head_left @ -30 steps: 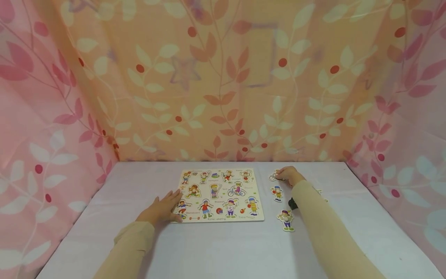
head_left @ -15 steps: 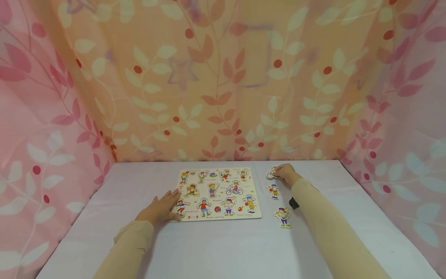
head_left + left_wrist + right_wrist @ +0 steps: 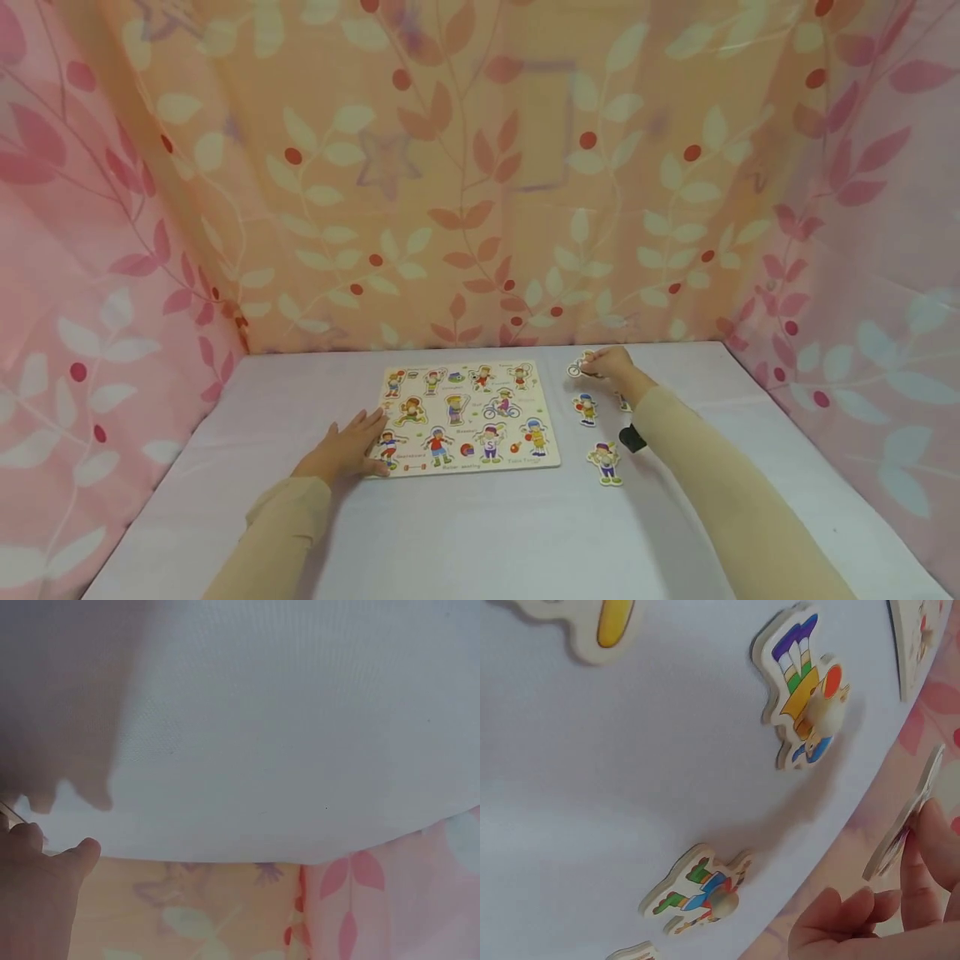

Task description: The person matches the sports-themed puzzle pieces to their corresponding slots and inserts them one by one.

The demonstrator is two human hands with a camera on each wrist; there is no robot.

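Pinches bicycle piece (image 3: 900, 829) between fingers and thumb of right hand (image 3: 611, 367). Holds it clear of tabletop (image 3: 465, 542), apparently higher than a second ago, so free to carry, right of puzzle board (image 3: 534, 408). Rests left hand (image 3: 352, 442), fingers extended, gripping nothing, on board's left edge.

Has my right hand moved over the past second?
Yes, slightly: in the head view, the right hand, pinching the bicycle piece, has shifted up the picture, closer to the back edge of the table.
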